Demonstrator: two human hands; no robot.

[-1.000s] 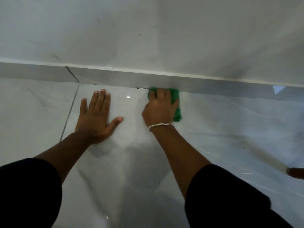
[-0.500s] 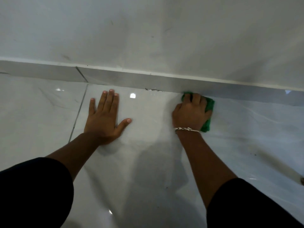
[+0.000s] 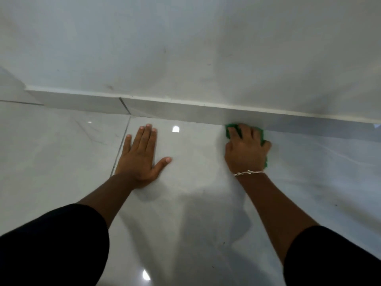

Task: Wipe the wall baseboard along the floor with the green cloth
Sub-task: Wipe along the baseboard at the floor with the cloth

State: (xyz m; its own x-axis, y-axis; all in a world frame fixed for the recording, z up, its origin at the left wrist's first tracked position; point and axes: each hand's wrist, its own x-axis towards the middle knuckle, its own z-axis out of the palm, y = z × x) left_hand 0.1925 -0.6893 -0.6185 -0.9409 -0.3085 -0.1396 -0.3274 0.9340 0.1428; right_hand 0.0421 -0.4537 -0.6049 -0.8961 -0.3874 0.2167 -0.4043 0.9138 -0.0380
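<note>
Glossy tile floor (image 3: 185,213) fills the near view, with dark sleeves at the bottom corners; taking the baseboard (image 3: 185,111) as the landmark, the left hand (image 3: 142,155) lies flat on the floor just short of it, fingers spread and thumb out, propping the body; the right hand (image 3: 246,150), a bracelet (image 3: 248,172) at its wrist, presses the green cloth (image 3: 232,130) down with curled fingers where floor meets baseboard, the cloth touching the baseboard's foot; above the baseboard rises the scuffed wall (image 3: 185,48).

The risk, as I judge it: the cloth sits mostly on the floor, so a stroke may polish tile and miss the baseboard's face; the propping palm could also slip on so shiny a surface.

Against half a second ago, the cloth sits further right of the baseboard's joint, and the left hand has stayed planted.
</note>
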